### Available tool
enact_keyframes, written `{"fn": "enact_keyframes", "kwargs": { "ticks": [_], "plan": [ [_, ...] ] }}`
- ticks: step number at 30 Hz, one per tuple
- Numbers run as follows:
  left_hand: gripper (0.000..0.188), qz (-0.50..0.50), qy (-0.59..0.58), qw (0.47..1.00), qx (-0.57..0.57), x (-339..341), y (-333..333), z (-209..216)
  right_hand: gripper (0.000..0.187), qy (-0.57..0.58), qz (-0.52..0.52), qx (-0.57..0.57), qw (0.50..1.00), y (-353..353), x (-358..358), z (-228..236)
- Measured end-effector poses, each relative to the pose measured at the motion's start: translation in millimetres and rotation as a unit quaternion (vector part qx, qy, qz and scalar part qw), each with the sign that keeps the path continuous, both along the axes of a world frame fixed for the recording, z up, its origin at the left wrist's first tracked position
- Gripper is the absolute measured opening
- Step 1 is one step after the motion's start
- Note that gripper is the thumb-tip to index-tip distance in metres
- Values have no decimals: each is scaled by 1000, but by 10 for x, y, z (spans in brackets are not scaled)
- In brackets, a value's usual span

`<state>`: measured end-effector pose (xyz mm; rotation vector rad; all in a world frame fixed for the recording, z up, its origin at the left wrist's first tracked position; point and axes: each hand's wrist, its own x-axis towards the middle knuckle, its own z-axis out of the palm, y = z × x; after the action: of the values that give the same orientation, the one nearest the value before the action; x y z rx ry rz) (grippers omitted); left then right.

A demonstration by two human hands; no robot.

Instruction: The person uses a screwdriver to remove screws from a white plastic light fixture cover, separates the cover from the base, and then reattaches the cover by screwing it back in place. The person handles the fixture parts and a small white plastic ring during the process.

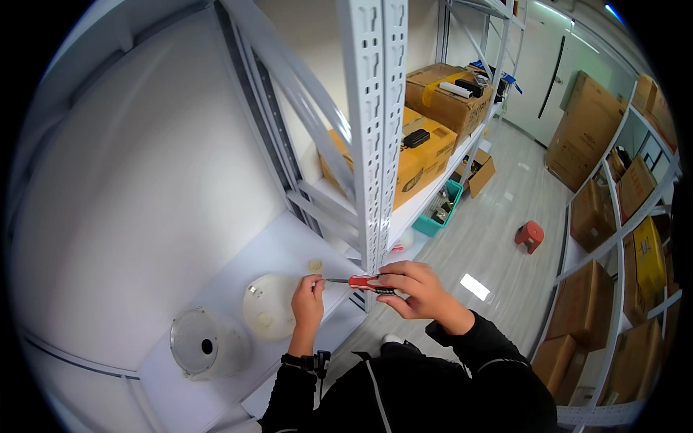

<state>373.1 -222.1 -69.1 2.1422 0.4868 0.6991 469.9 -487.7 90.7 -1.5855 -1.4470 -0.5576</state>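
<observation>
My right hand [415,289] is wrapped round the red, white and black handle of a screwdriver [364,283]. Its thin shaft points left, level with my left hand. The fingers of my left hand [308,303] are pinched together at the shaft's tip; whatever lies between them is too small to make out. Just left of that hand, a round white dish-like cover [263,314] lies on the white shelf, with small metal bits near its upper left edge. Beyond the fingertips sits a small cream disc [315,265]. Farther left stands a white cylindrical housing [206,343] with a dark round hole.
A perforated grey rack post [372,144] rises right beyond my hands. Cardboard boxes [426,162] fill the shelf to its right, with a teal basket [440,209] lower down. A red stool [530,236] stands on the floor; more boxes [585,303] line the right rack.
</observation>
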Motion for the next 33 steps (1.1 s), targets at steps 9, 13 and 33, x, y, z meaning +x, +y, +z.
{"fn": "enact_keyframes", "kwargs": {
  "ticks": [9, 13, 33],
  "plan": [
    [20, -66, -77, 910, -403, -903, 83, 122, 42, 28, -82, 27, 996, 77, -1031, -290],
    [21, -86, -110, 825, -547, -1118, 13, 80, 44, 50, -84, 41, 994, 32, -1373, -291],
    [17, -168, -125, 755, -621, -2090, -1178, 442, 46, 122, -98, 41, 987, -1167, -2447, -277]
  ]
}}
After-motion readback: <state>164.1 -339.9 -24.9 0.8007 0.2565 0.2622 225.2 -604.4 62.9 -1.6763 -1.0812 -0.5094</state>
